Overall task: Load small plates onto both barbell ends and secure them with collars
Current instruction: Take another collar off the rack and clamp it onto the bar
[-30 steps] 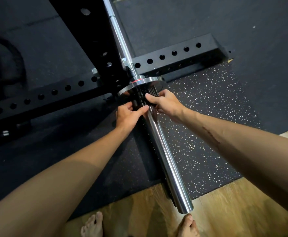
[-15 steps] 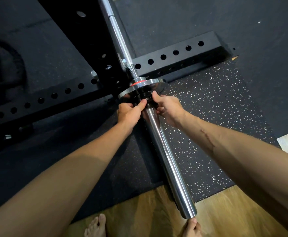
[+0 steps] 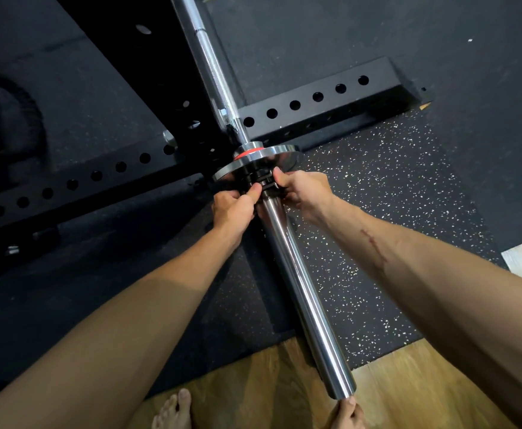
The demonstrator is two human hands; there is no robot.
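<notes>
A chrome barbell [image 3: 296, 280] runs from the top of the view down to my feet, its sleeve end near the bottom. A small chrome plate [image 3: 269, 156] with a red ring sits on the sleeve against the shoulder. Right behind the plate a black collar [image 3: 261, 181] wraps the sleeve. My left hand [image 3: 233, 207] grips the collar from the left, thumb on top. From the right, my right hand [image 3: 304, 188] pinches the same collar with its thumb pressed on it. Most of the collar is hidden by my fingers.
Black rack beams with holes [image 3: 315, 100] cross under the bar on black rubber flooring. A speckled mat [image 3: 377, 212] lies to the right. Wooden floor [image 3: 269, 382] and my bare feet [image 3: 173, 410] show at the bottom. A dark curved thing sits at far left.
Both hands have slid the collar up the sleeve until it sits against the plate, and the thumbs now press on it. The camera has shifted slightly.
</notes>
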